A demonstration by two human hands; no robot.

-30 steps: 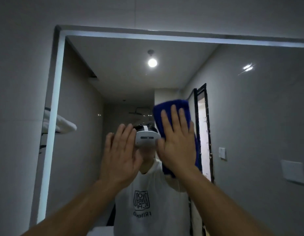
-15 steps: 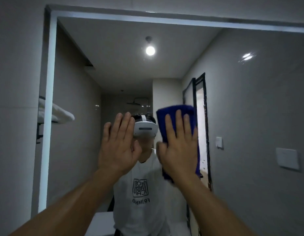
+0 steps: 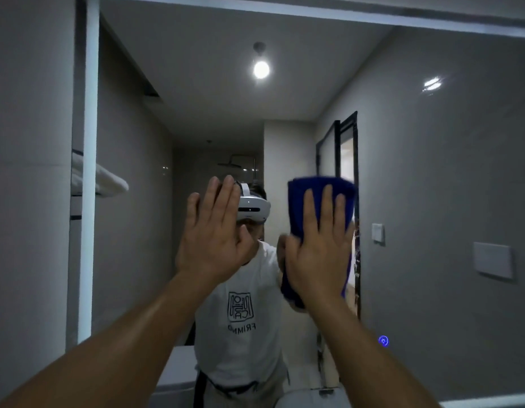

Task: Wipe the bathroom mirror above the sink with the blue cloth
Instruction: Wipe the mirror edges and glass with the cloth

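Head view: your two forearms reach up from the lower corners. Your left grip (image 3: 214,231) is flat, fingers straight and together, holding nothing, palm to the glass. I cannot tell whether it touches. Your right grip (image 3: 317,251) is just as flat, fingers straight, pressing the cloth (image 3: 314,184) against the mirror (image 3: 432,172) without curling round it. The folded cloth shows above the fingertips and below the heel of the palm, at mid-height, right of centre, over the reflected doorway (image 3: 348,148).

Compared with a second ago, the mirror's top edge sits higher in the picture and your grips lie further below it. So the cloth has travelled down the glass and slightly rightward, and the gap between the grips is wider. A small blue icon (image 3: 383,340) has come into sight at lower right. I judge you are mid-stroke on a downward pass, with the wide right part probably still to do. Further back, the reflection holds a ceiling lamp (image 3: 261,69) and folded towels (image 3: 108,181) by the lit left edge.
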